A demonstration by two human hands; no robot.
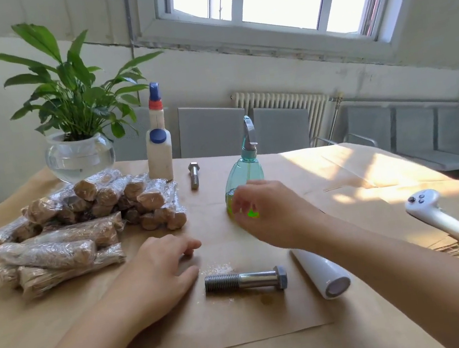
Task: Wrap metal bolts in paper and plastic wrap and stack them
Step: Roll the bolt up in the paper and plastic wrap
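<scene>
On paper sheet (245, 326): bolt (246, 282) btwn left hand (159, 270) & wrap roll (322, 273).

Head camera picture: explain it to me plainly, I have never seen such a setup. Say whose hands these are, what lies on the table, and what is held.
There is no machine here. A camera worn on a person's head looks down at their own hands. The left hand rests flat on a brown paper sheet. The right hand reaches around the base of a green spray bottle; motion blur hides whether its fingers grip it. On the sheet lies a bare bolt beside a white roll. A second bolt lies farther back, a pile of wrapped bolts at left.
</scene>
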